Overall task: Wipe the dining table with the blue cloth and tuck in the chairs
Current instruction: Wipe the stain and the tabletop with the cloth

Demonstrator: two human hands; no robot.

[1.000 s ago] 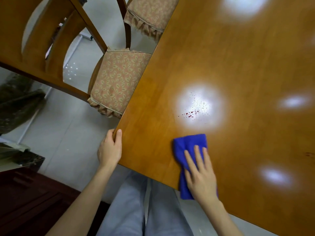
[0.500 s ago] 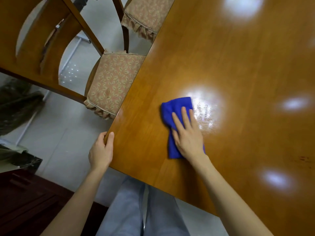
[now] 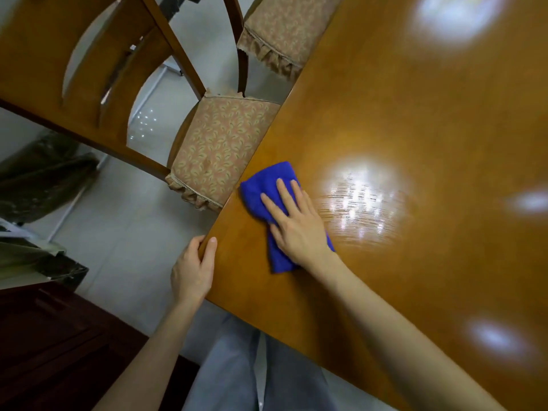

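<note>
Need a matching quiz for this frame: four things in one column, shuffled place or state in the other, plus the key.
Things
1. left hand
2. right hand
3. blue cloth
4. chair cushion

Place or state
A. patterned fabric, off the table, next to its edge
B. lies on the tabletop, pinned under fingers
C. grips the table's corner, thumb on top
D. fingers straight, presses down on the cloth

Pairs: 1-C, 2-D, 3-B, 4-A
</note>
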